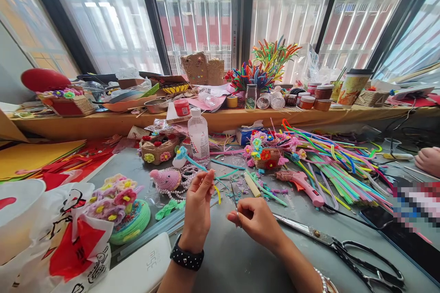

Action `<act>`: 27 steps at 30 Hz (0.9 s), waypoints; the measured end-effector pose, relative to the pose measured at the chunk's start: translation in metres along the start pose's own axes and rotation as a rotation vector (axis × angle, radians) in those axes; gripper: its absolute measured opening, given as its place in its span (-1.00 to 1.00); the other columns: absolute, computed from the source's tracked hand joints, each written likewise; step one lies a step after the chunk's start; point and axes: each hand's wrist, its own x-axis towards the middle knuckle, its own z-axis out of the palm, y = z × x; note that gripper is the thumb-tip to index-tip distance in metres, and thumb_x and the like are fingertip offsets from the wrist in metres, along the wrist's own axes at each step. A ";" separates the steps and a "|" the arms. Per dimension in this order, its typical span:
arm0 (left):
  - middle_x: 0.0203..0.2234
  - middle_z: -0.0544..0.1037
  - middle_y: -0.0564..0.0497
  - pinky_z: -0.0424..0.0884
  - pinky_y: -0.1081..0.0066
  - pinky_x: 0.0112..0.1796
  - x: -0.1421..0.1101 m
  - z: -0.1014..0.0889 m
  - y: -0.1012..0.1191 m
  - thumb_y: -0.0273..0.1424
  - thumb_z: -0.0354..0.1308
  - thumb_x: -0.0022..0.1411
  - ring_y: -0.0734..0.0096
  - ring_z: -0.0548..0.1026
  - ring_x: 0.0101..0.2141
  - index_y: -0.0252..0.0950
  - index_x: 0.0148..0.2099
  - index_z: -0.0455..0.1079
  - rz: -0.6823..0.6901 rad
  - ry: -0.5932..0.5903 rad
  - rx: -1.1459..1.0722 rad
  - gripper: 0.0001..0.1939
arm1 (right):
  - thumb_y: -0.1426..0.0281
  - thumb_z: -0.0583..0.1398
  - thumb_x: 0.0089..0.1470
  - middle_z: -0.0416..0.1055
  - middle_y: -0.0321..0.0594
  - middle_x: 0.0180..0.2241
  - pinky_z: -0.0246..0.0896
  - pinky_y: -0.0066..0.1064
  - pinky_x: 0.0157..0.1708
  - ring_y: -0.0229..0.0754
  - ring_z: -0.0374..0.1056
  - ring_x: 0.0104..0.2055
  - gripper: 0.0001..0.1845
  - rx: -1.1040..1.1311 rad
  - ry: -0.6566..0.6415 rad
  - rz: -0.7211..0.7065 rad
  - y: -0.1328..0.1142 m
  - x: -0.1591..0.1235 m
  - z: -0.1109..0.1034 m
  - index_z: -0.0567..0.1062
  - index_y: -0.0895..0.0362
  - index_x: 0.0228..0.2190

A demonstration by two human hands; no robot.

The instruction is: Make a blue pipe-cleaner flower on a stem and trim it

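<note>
My left hand (200, 203) is closed in a pinch, fingertips raised, and a short yellow pipe cleaner (217, 195) sticks out from it on the right. A blue pipe-cleaner flower (182, 152) has its stem (195, 163) running up to these fingertips; whether it is held too, I cannot tell. My right hand (255, 222) grips small scissors (234, 199), their thin blades pointing up and away, just right of the yellow piece and apart from it. The finger loops are mostly hidden. Beyond the hands lie a cream stick (252, 185) and scattered fuzzy clippings (240, 184).
Large black-handled scissors (323, 236) and a pink glue gun (302, 185) lie on the right, near a pile of pipe cleaners (343, 178). A bottle (198, 137) stands ahead. At left are a white bag (68, 238) and a power bank (144, 261). Another person's hand (428, 161) shows far right.
</note>
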 end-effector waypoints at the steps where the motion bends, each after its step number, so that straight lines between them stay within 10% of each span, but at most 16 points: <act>1: -0.66 0.35 0.19 0.16 0.65 -0.60 -0.002 0.001 0.000 -0.43 0.26 -0.19 0.70 0.24 -0.63 -0.31 -0.54 0.36 0.061 0.009 0.064 -0.87 | 0.07 0.07 -0.10 0.05 -0.40 -0.78 -0.19 -0.54 -0.69 -0.40 -0.05 -0.69 -0.50 0.028 -0.003 0.011 0.000 0.000 0.000 0.26 0.19 -0.79; 5: -0.68 0.42 0.14 0.19 0.59 -0.58 -0.010 0.004 0.001 -0.42 0.20 -0.09 0.61 0.28 -0.64 -0.29 -0.45 0.42 0.281 -0.016 0.330 -0.93 | 0.00 0.00 -0.08 0.01 -0.40 -0.78 -0.21 -0.54 -0.70 -0.41 -0.07 -0.70 -0.43 0.137 0.019 0.054 0.002 0.001 -0.003 0.34 0.22 -0.75; 27: -0.36 0.50 -0.05 0.30 0.40 -0.20 -0.013 0.011 0.000 -0.45 0.14 -0.03 0.27 0.42 -0.28 -0.24 -0.33 0.48 0.323 -0.307 0.531 -0.85 | 0.11 0.12 -0.12 -0.06 -0.45 -0.70 -0.24 -0.53 -0.69 -0.41 -0.15 -0.67 -0.64 0.555 0.185 0.188 0.011 0.007 -0.008 0.36 0.19 -0.53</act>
